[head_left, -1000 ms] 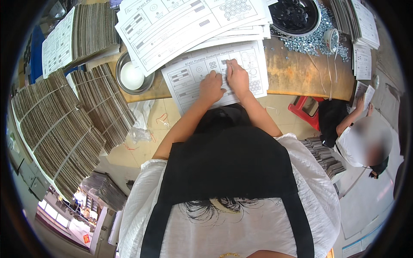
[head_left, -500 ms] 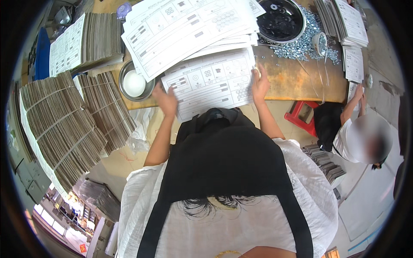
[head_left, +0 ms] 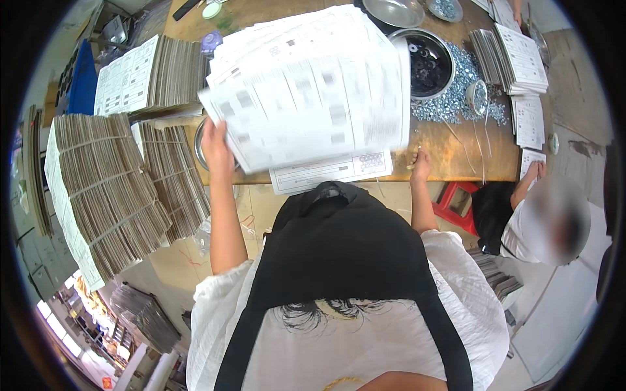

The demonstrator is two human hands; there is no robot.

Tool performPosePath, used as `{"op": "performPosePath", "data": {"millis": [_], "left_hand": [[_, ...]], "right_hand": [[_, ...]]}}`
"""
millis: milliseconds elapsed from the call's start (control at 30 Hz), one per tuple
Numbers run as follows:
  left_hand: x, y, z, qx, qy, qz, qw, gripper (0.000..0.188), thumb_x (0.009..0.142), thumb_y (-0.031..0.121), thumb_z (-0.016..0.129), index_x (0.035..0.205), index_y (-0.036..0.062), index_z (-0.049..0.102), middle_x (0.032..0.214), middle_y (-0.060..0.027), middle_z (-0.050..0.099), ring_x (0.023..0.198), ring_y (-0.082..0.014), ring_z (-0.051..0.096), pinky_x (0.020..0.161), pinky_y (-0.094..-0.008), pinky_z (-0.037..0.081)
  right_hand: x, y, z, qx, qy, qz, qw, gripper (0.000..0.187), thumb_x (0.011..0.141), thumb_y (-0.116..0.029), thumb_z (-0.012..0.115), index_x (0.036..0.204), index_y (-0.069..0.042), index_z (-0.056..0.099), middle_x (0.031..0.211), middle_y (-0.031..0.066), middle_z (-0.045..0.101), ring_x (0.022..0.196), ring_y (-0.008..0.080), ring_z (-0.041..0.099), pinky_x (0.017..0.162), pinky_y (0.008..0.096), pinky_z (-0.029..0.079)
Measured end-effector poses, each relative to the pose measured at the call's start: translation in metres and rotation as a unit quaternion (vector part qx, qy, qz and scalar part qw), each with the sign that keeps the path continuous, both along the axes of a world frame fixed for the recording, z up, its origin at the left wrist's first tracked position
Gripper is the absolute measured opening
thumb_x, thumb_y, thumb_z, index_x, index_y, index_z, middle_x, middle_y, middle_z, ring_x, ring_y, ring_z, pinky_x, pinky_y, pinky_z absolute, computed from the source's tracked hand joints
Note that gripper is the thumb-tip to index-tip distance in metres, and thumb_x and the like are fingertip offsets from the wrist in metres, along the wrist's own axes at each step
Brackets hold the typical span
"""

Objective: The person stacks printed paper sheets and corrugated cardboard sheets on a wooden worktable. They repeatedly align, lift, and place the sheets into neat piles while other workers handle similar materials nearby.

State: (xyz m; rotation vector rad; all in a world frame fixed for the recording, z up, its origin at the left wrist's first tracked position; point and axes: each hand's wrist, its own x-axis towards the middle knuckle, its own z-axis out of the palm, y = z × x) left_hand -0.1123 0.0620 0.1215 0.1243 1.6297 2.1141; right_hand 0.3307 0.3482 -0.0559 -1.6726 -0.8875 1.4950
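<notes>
My left hand grips the left edge of a thick stack of printed white sheets and lifts it off the wooden table. The stack is blurred from motion and tilts up on its left side. My right hand rests on the table's front edge, just right of the stack, fingers loosely curled, with nothing visible in it. One printed sheet lies flat under the raised stack at the table's front edge.
Tall bundles of folded sheets stand at my left, more stacks behind them. A dark metal bowl sits amid scattered small metal parts. Paper piles lie far right. Another person sits at the right, beside a red stool.
My hands moved apart from the middle of the sheet to the stack's sides. My left hand then raised the stack's left edge; the right hand dropped to the table edge.
</notes>
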Motion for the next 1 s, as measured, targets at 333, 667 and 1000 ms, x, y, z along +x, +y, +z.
{"op": "performPosePath", "data": {"millis": [333, 667, 1000], "left_hand": [[-0.011, 0.089, 0.014, -0.249, 0.499, 0.102, 0.824, 0.019, 0.097, 0.016, 0.064, 0.103, -0.0017, 0.060, 0.087, -0.0121, 0.057, 0.077, -0.0266, 0.056, 0.082, -0.0387, 0.049], [0.145, 0.067, -0.141, -0.412, 0.355, -0.418, 0.728, 0.034, 0.082, 0.028, 0.080, 0.100, 0.0100, 0.057, 0.102, -0.0100, 0.052, 0.097, -0.0319, 0.061, 0.079, -0.0446, 0.052], [0.145, 0.085, -0.137, -0.443, 0.329, -0.424, 0.718, 0.045, 0.071, 0.029, 0.087, 0.095, 0.0062, 0.057, 0.103, -0.0120, 0.055, 0.099, -0.0325, 0.060, 0.080, -0.0451, 0.052]], "right_hand": [[-0.141, -0.051, 0.052, 0.058, -0.051, 0.372, 0.925, 0.014, 0.097, -0.014, 0.067, 0.109, -0.007, 0.070, 0.081, 0.0030, 0.070, 0.063, 0.0080, 0.062, 0.055, 0.0264, 0.049], [-0.198, -0.077, 0.031, 0.213, -0.192, 0.430, 0.856, 0.012, 0.095, -0.020, 0.065, 0.101, -0.010, 0.068, 0.079, 0.0204, 0.071, 0.073, 0.0427, 0.068, 0.065, 0.0473, 0.053], [-0.207, -0.085, 0.021, 0.253, -0.282, 0.449, 0.809, 0.011, 0.097, -0.019, 0.059, 0.104, -0.010, 0.060, 0.080, 0.0201, 0.070, 0.074, 0.0430, 0.068, 0.066, 0.0526, 0.053]]}}
